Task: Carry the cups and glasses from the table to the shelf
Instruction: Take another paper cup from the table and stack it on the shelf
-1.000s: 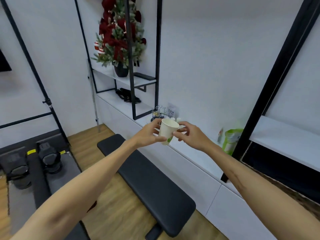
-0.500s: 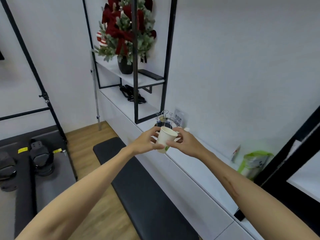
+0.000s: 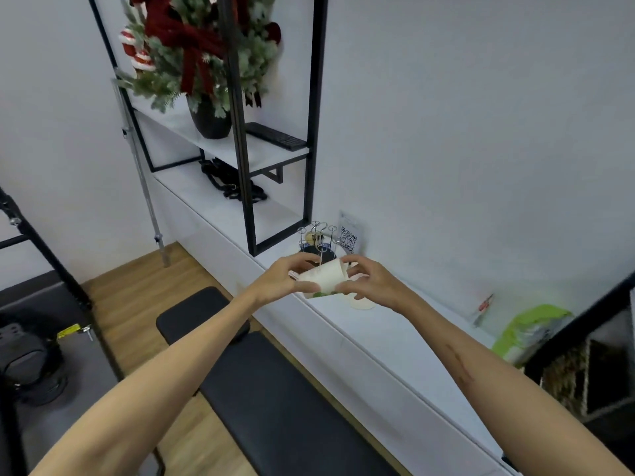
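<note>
A white paper cup (image 3: 324,278) with a green mark near its base is held between both hands, tipped over with its mouth pointing left and down. My left hand (image 3: 288,277) grips it at the mouth end, and my right hand (image 3: 365,282) pinches its base end. The cup hovers just above the long white shelf (image 3: 388,329). Right behind it a wire cup rack (image 3: 318,238) stands on a dark base. Something round and white (image 3: 362,303) lies on the shelf under my right hand, mostly hidden.
A QR-code card (image 3: 349,237) leans on the wall behind the rack. A green bag (image 3: 529,333) sits on the shelf at right. Black frame posts (image 3: 314,132) rise left of the rack, with a potted Christmas tree (image 3: 202,60) above. A black bench (image 3: 275,389) lies below.
The cup has tipped from upright to lying sideways between my hands. It has come down closer to the shelf and the wire rack, and the view has moved nearer.
</note>
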